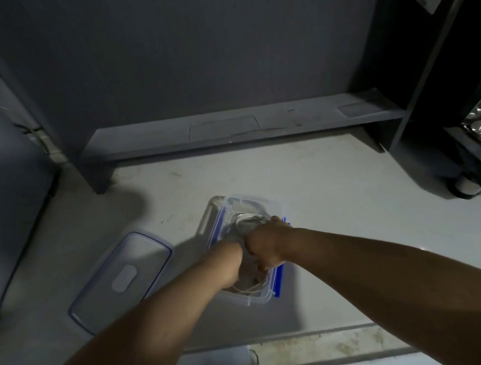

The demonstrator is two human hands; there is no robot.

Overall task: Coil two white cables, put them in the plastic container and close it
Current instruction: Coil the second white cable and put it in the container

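Clear plastic container (238, 213) with blue clips, both hands down inside it.

It stands open on the pale tabletop (341, 200), its lid (121, 280) lying flat just to its left. White cable coils (251, 222) lie inside, loops showing at the far and near ends. The right hand (267, 247) is clenched in a grip over the coils; the left hand (237, 261) is sunk in beside it, fingers hidden, so I cannot tell its grip.

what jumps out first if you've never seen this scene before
Both hands, left hand and right hand, reach into the clear plastic container with blue clips at the centre of the pale table. White cable loops show inside it. The lid lies flat on the table to its left.
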